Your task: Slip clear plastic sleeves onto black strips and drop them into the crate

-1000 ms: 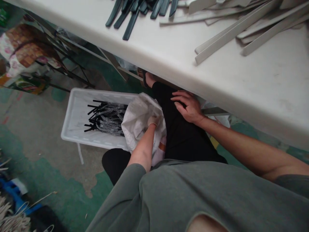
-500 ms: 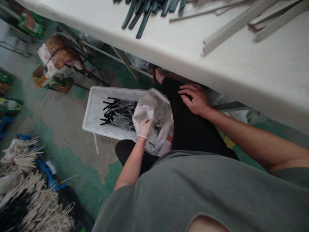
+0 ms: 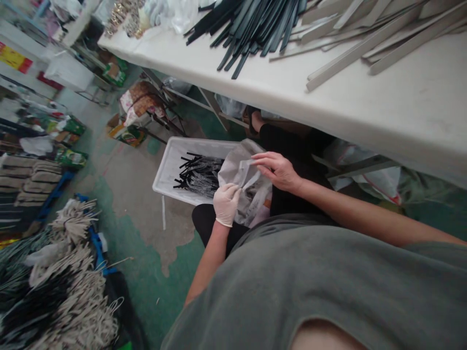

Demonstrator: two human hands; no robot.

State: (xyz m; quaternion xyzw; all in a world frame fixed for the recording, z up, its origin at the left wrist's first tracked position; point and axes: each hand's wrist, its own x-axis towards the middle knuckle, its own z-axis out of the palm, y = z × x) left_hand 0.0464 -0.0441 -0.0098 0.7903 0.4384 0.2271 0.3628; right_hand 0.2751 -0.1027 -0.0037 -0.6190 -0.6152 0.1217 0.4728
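My left hand (image 3: 226, 204), in a thin whitish glove, is closed in a pinch on a pale, thin strip (image 3: 242, 171) above an open whitish sack (image 3: 233, 160). The strip's exact kind is hard to make out. My bare right hand (image 3: 278, 171) meets its upper end, fingers long and thumb close beneath, seemingly pinching it. The sack rests by my lap, with crumpled pale scraps inside. Beside it, a white plastic bin (image 3: 162, 180) holds a bundle of black and grey strips (image 3: 200, 174).
Along the top runs a white-covered table (image 3: 365, 112) bearing dark strips (image 3: 255, 29) and beige strips (image 3: 357, 53). Bundled cords (image 3: 80, 291) lie at lower left. A cushioned stool (image 3: 142, 102) stands beyond the bin, a carton (image 3: 126, 133) beside it.
My right hand has left my thigh and come over the sack to the strip. My left hand has risen slightly, still pinching. The view has shifted, showing more of the room at left.
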